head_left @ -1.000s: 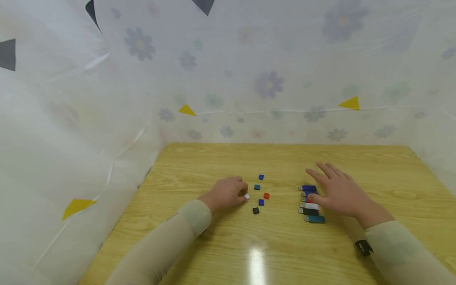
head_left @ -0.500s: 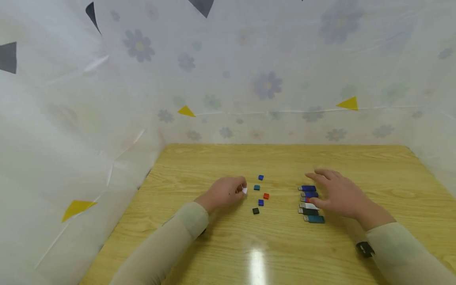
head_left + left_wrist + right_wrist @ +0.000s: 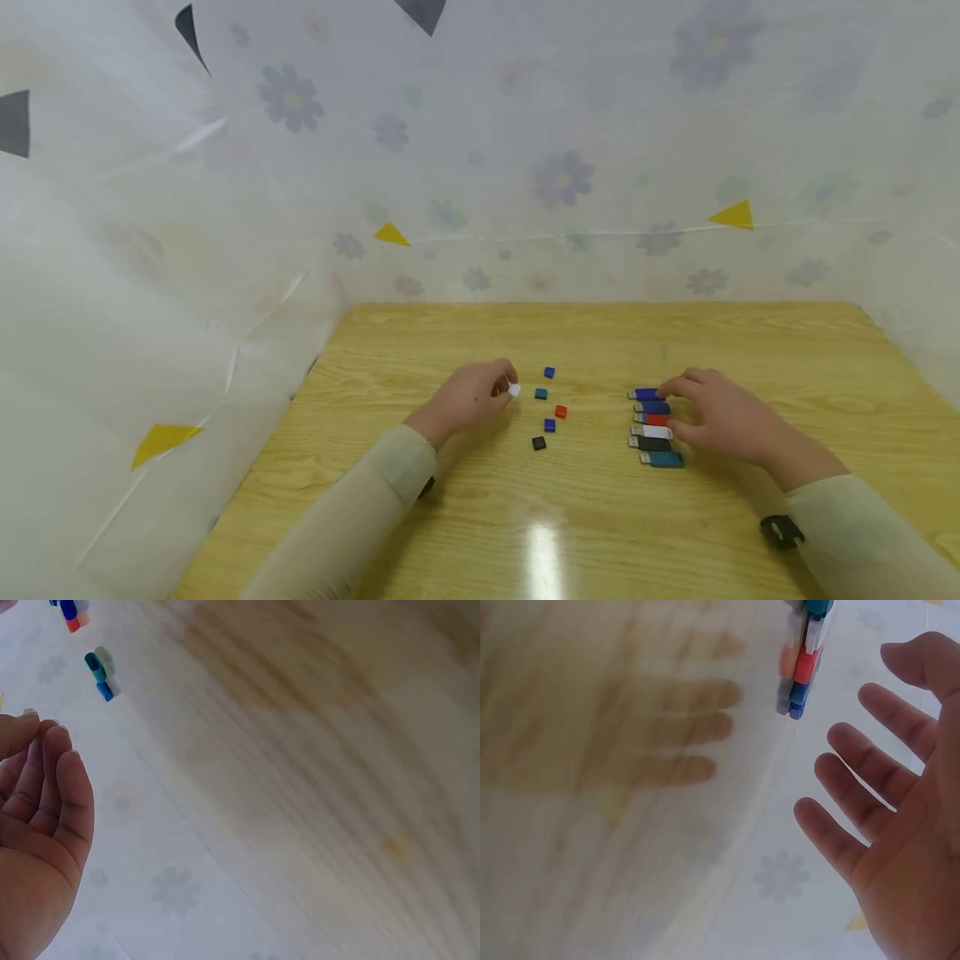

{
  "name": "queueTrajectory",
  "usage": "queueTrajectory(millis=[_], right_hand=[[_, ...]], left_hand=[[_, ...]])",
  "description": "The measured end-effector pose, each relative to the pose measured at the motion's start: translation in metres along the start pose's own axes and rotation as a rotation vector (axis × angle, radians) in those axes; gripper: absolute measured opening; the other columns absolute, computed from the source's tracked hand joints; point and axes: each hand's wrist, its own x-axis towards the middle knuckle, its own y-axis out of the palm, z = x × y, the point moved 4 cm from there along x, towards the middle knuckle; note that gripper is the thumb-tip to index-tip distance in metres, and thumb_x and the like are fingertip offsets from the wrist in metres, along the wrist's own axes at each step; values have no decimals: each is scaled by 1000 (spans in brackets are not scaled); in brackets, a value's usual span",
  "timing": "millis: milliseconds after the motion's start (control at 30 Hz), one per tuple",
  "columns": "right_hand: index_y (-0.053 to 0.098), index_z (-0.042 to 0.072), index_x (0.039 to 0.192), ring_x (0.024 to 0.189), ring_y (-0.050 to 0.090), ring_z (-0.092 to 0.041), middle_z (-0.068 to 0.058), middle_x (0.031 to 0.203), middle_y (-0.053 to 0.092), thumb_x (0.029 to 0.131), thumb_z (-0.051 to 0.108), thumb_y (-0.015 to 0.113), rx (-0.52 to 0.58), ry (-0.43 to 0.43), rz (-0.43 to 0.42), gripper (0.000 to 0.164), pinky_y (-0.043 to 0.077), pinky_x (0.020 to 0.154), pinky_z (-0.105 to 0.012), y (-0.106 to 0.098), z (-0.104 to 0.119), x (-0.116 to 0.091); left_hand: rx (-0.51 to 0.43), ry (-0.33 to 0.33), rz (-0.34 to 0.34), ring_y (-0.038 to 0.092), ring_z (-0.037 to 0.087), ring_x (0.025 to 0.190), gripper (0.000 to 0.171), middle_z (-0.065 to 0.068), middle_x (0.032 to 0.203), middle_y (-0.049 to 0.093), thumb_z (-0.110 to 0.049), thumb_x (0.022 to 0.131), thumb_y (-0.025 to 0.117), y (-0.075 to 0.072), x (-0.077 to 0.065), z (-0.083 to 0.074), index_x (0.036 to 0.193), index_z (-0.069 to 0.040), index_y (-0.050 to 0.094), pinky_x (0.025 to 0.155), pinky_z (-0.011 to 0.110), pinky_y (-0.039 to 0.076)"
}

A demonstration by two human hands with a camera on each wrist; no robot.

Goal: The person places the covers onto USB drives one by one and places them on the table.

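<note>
Between thumb and fingertips my left hand [image 3: 459, 404] pinches a small white USB cap [image 3: 514, 390], held left of the loose caps. In the left wrist view that hand's fingers [image 3: 75, 795] meet the thumb, and the cap barely shows. My right hand [image 3: 723, 421] hovers at the right ends of a column of uncapped USB sticks, its fingers [image 3: 870, 757] apart and holding nothing. From far to near lie blue sticks [image 3: 647, 394], a red stick [image 3: 654, 419], a white stick [image 3: 656, 432], a black stick [image 3: 654, 444] and a teal stick [image 3: 664, 459].
Loose caps lie mid-table: a far blue cap [image 3: 550, 372], a teal cap [image 3: 541, 393], a red cap [image 3: 561, 412], a nearer blue cap [image 3: 550, 425] and a black cap [image 3: 539, 443]. A flower-patterned sheet [image 3: 480, 258] hangs behind the wooden table [image 3: 480, 533].
My left hand has shifted slightly away from me with the white cap. My right hand's fingers have drawn in from a wide spread, and the hand has moved a little right, uncovering the red stick.
</note>
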Motion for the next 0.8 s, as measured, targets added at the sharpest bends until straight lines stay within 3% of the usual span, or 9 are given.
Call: queueTrajectory(millis=[167,267,433,800], right_hand=[[70,19,111,94,58,-23,2,105,61,89,22,75,57,8,59,22,51,80,-48,1,-1,-2],[70,24,106,84,52,-14,6,100,57,90,21,76,91,10,111,18,49,73,-40,3,0,-2],[69,30,101,80,49,-11,6,99,53,90,18,75,112,-1,147,17,47,68,-35,7,-1,-4],[69,25,100,78,49,-9,8,94,52,88,10,73,86,-17,162,19,47,68,-31,14,0,-2]], left_hand=[[0,40,-28,60,6,81,14,-8,97,65,-24,102,64,-3,1,-4,115,-19,63,70,28,52],[-10,32,-30,60,6,79,11,-9,95,64,-24,101,65,-2,1,-4,111,-20,63,69,28,52],[-33,16,-11,60,6,79,10,-10,93,64,-23,100,67,0,1,-6,108,-19,63,69,27,52],[-25,30,-3,60,5,76,10,-11,90,63,-23,100,68,3,0,-9,107,-18,63,67,26,51]])
